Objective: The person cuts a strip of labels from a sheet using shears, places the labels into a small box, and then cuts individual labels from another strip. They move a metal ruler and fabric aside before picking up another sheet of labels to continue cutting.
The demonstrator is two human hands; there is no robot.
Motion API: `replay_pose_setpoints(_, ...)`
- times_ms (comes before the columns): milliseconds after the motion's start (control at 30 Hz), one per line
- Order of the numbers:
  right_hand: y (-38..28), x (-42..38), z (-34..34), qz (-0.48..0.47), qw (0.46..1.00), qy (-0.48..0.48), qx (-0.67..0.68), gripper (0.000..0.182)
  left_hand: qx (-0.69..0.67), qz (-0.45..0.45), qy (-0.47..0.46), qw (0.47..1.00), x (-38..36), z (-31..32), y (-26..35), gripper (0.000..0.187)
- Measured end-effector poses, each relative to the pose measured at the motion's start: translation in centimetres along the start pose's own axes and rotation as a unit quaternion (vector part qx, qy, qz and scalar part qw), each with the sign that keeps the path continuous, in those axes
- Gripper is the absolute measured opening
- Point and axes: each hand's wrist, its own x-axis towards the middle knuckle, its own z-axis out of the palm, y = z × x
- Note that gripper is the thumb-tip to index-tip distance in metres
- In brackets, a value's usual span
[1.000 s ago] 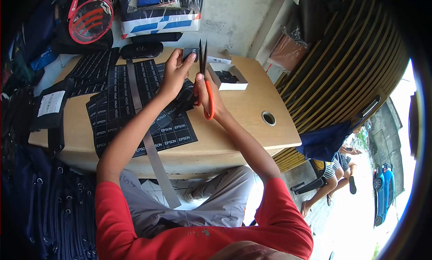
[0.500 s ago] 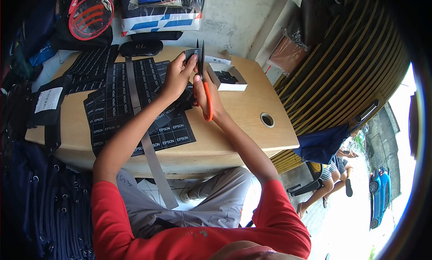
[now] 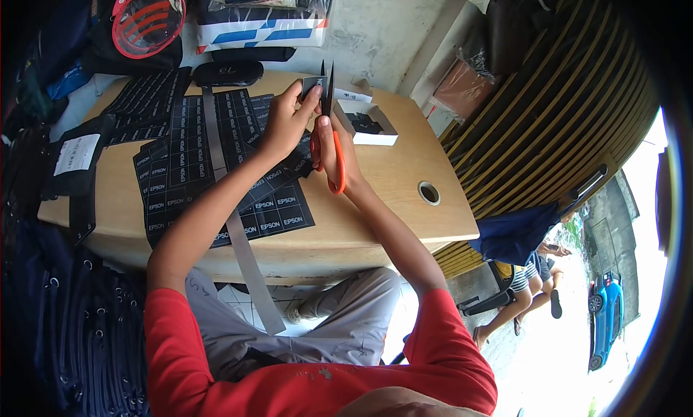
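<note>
My left hand (image 3: 286, 123) pinches a small black printed piece (image 3: 311, 84) above the back of the desk. Right beside it, my right hand (image 3: 336, 146) is closed round the orange handles of the scissors (image 3: 337, 173), whose blades point away from me and stand slightly apart, close to the piece's right edge. Under my forearms lie black sheets printed EPSON (image 3: 271, 213). A long grey metal strip (image 3: 247, 260) crosses them and hangs over the front edge. An open white box (image 3: 378, 138) with small black pieces in it sits just right of my right hand.
A black case (image 3: 228, 73) lies at the desk's back edge, near plastic-wrapped packs (image 3: 260, 33). More black sheets (image 3: 148, 103) and a black item with a white label (image 3: 76, 155) are on the left. A round hole (image 3: 429, 193) is in the desk (image 3: 404, 215). People sit outside at right.
The scissor blades have parted a little more, and the scissors have shifted slightly right. My left hand and the small piece have also moved slightly right.
</note>
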Motion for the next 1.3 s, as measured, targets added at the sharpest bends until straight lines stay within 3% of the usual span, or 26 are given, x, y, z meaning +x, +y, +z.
replay_pose_setpoints(700, -0.2, 0.2, 0.0, 0.007, 1.0, 0.004, 0.028, 0.059, 0.021, 0.008, 0.001, 1.0, 0.1, 0.2, -0.2, 0.027)
replay_pose_setpoints(1067, 1.5, 0.6, 0.2, -0.044, 0.998, 0.031, -0.019, 0.05, 0.013, 0.006, 0.003, 1.0, 0.0, 0.2, 0.4, 0.027)
replay_pose_setpoints(1300, 0.9, 0.4, 0.2, -0.019, 0.998, 0.052, -0.02, 0.045, 0.015, -0.012, -0.001, 1.0, 0.1, 0.1, 0.6, 0.027)
